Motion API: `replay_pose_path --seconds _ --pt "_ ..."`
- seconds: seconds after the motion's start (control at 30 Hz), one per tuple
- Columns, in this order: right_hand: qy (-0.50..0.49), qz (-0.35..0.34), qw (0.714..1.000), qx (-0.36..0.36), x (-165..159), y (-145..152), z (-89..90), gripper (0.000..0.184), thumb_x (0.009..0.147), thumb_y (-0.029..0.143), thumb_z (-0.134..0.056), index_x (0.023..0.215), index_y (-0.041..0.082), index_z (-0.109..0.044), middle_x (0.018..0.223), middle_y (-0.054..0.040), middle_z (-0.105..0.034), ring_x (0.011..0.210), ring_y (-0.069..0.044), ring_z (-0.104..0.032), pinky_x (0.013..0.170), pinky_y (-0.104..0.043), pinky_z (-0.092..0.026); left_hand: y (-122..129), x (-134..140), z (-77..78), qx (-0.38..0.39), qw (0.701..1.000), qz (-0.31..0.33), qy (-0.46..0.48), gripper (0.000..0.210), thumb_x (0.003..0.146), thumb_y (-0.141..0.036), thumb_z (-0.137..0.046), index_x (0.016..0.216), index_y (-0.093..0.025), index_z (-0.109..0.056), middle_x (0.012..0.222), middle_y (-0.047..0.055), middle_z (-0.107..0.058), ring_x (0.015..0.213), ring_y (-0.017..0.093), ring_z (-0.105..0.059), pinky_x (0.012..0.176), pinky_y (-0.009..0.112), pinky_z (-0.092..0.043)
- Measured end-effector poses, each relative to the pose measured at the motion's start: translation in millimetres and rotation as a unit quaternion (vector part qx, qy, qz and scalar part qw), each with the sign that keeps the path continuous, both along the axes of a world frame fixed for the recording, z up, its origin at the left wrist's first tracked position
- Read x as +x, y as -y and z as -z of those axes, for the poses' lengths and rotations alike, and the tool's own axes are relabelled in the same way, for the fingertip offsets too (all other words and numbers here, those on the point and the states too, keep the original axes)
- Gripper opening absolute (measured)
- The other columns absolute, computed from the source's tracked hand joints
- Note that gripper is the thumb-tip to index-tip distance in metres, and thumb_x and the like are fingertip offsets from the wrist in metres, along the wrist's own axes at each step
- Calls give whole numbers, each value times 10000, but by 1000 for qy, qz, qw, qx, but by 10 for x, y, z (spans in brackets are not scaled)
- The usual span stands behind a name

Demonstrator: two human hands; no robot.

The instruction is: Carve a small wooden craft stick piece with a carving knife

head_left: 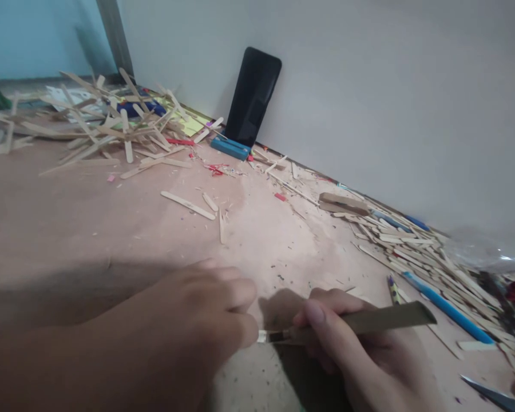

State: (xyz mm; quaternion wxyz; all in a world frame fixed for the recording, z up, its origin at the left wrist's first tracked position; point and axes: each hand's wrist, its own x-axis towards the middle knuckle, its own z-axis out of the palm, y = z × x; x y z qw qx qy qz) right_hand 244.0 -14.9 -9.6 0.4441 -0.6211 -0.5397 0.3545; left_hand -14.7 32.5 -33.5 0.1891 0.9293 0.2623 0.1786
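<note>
My left hand (206, 312) is closed low in the middle of the view, its fingers pressed together. From its fingertips sticks out the end of a small pale piece (262, 336), mostly hidden by the hand. My right hand (347, 337) grips a tool with a long, flat olive handle (390, 319). The tool's narrow dark tip points left and meets the pale end, or lies right beside it. Its exact kind does not show. Dark specks (278, 274) lie scattered on the tabletop (133, 229) around both hands.
Behind, a black phone (254, 94) leans in a blue stand (230, 147). Joined craft sticks (124, 134) heap up at back left; loose sticks (416, 249) pile along the wall at right. A blue pen-like rod (448, 306) and scissors-like metal blade (489, 393) lie near my right hand.
</note>
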Motion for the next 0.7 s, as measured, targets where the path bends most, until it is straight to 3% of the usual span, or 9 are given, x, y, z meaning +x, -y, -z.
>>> replay_pose_path --seconds 0.1,0.2,0.33,0.5,0.7 --pt "-17 -30 999 -37 90 -9 39 591 1025 794 -828 749 273 -864 548 13 -549 514 -110 -495 475 -187 -394 -25 32 -17 58 997 -7 48 521 887 28 -503 1185 -290 -789 1143 -30 -835 1000 196 -768 992 288 -589" --pt "-46 -14 997 -66 76 -14 38 574 981 803 -873 774 268 -853 593 24 -547 562 -112 -507 532 -192 -442 -88 104 -75 80 993 11 84 474 797 27 -480 1029 -269 -770 1039 -41 -843 877 167 -778 891 267 -602" --pt "-87 33 990 -102 -43 4 -22 583 918 828 -918 758 274 -832 632 50 -488 629 -131 -461 673 -242 -524 -149 170 -127 77 993 35 84 429 778 34 -442 894 -265 -728 975 -14 -832 784 170 -749 749 313 -574" --pt "-121 44 986 -107 -109 5 -52 603 864 836 -952 746 260 -821 633 50 -508 628 -139 -436 695 -285 -532 -142 154 -87 82 994 15 68 444 784 40 -469 934 -265 -754 935 -27 -794 822 178 -731 830 353 -537" --pt "-100 44 992 -61 13 -43 55 529 891 713 -985 700 246 -827 548 15 -578 536 -114 -494 515 -219 -380 -106 107 -75 90 994 5 57 390 757 38 -521 924 -267 -697 1052 -35 -821 863 177 -731 911 360 -534"
